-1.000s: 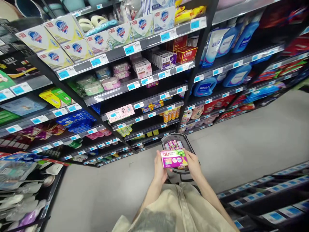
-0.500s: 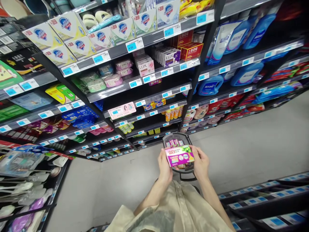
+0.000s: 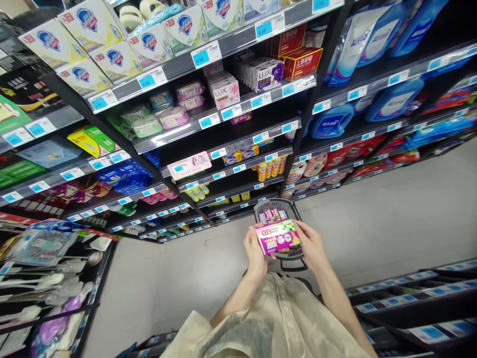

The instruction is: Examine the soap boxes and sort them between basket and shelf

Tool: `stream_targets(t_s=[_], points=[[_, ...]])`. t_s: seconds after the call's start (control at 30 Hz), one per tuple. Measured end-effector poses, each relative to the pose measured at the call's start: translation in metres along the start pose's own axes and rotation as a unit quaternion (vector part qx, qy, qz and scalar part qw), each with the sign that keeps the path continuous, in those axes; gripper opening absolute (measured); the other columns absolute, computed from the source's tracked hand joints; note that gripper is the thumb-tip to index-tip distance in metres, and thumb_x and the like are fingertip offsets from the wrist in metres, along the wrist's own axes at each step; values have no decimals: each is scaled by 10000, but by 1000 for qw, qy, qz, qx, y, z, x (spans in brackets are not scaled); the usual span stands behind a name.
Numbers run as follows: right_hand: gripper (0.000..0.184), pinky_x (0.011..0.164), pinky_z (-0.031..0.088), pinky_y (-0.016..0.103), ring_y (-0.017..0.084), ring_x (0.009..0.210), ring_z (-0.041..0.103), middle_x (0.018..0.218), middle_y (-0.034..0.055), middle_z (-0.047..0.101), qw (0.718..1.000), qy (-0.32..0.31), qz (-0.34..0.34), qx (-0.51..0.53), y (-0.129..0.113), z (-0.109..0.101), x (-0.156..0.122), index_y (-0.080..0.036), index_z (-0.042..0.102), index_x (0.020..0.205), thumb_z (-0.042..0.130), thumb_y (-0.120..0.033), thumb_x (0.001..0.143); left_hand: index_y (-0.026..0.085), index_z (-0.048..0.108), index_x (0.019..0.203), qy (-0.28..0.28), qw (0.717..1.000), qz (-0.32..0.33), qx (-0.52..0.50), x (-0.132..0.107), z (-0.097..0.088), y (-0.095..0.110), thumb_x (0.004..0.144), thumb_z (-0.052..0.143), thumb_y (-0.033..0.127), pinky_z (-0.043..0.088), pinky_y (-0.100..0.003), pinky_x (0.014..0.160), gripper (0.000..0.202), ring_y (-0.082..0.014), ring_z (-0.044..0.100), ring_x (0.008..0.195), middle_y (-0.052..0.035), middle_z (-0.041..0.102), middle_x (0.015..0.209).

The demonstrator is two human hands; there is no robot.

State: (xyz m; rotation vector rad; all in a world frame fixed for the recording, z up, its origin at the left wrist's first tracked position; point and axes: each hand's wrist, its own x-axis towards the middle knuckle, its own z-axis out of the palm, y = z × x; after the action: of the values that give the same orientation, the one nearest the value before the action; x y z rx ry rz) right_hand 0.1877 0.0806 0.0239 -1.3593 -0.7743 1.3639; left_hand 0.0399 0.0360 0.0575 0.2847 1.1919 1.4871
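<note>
Between my two hands is a purple, white and green soap pack point(image 3: 278, 237), its printed front turned up toward me. My left hand point(image 3: 257, 253) grips its left end, thumb along the edge. At the other end, my right hand point(image 3: 310, 243) is closed on its right side. Below the pack stands a dark grey shopping basket point(image 3: 263, 205) with a black handle. Inside it, several similar purple boxes point(image 3: 273, 215) show beyond the pack. The pack and my hands hide much of the basket's contents.
Shelves ahead hold boxed soaps point(image 3: 85, 22), LUX soap boxes point(image 3: 225, 92) and red soap boxes point(image 3: 303, 63). Blue detergent bottles point(image 3: 331, 122) stand to the right. Kitchen utensils point(image 3: 48, 281) hang at the lower left. Another shelf rack point(image 3: 406, 301) borders the lower right. Grey floor point(image 3: 179, 278) lies between.
The view has shifted slightly, with the upper shelves now higher in frame. Both hands still hold the soap pack over the basket; my right hand's fingers have moved slightly along its top edge.
</note>
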Motion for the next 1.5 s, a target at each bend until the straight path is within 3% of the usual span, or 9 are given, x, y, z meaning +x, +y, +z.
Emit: stream_targets(t_s=[0.23, 0.5, 0.63, 0.77, 0.97, 1.03, 1.2, 1.5], points=[[659, 663, 555, 312, 240, 804, 689, 917, 97, 819, 1000, -12, -17, -5, -6, -6, -1, -210, 832, 914, 950, -745, 549, 123, 717, 1097, -4, 1000, 5, 5, 1, -3, -3, 740, 720, 900, 372, -189, 322, 855, -163, 656, 532, -94, 756, 842], [709, 647, 543, 323, 246, 792, 700, 960, 109, 806, 996, -71, 37, 28, -20, -14, -7, -227, 808, 1031, 982, -704, 536, 135, 734, 1087, -19, 1000, 8, 16, -3, -6, -2, 744, 726, 884, 371, -196, 313, 823, -164, 648, 506, -86, 751, 823], [683, 608, 498, 291, 208, 708, 653, 821, 77, 770, 992, -108, 72, 2, -24, -17, -9, -196, 767, 866, 966, -750, 519, 123, 741, 1097, -20, 999, 9, 34, -4, -9, -1, 752, 709, 890, 371, -198, 314, 841, -172, 653, 509, -99, 756, 822], [650, 567, 430, 251, 145, 623, 555, 678, 10, 671, 990, -129, 52, -6, -30, -17, -12, -186, 686, 717, 929, -771, 574, 134, 714, 1072, -23, 999, 2, 33, -4, -10, 0, 740, 723, 881, 380, -195, 311, 818, -168, 646, 521, -82, 740, 805], [658, 561, 404, 253, 136, 609, 501, 648, -18, 617, 995, -96, -14, -24, -37, -10, -17, -213, 637, 722, 850, -830, 635, 193, 662, 1163, -100, 995, -19, 3, -2, -10, 0, 764, 757, 796, 526, -232, 440, 730, -234, 740, 764, -115, 765, 1074], [646, 562, 410, 256, 145, 619, 514, 665, -12, 624, 996, -78, -32, -17, -35, -7, -17, -223, 630, 732, 827, -835, 665, 212, 632, 1199, -99, 995, -13, 15, -2, -10, -2, 731, 827, 744, 570, -252, 500, 735, -243, 747, 819, -111, 749, 1130], [615, 553, 393, 261, 148, 614, 478, 655, -17, 578, 996, -52, -73, -15, -29, -5, -13, -234, 628, 747, 780, -830, 736, 246, 566, 1263, -73, 997, -7, 38, 0, -8, -4, 704, 920, 591, 580, -239, 525, 747, -185, 713, 746, -70, 718, 1095], [675, 574, 412, 257, 150, 646, 471, 683, -20, 556, 997, -52, -64, 6, -34, -16, -9, -228, 584, 724, 784, -872, 690, 259, 554, 1172, -92, 995, -1, 43, 6, -4, -4, 717, 913, 576, 610, -265, 577, 660, -208, 736, 775, -49, 699, 1059]])
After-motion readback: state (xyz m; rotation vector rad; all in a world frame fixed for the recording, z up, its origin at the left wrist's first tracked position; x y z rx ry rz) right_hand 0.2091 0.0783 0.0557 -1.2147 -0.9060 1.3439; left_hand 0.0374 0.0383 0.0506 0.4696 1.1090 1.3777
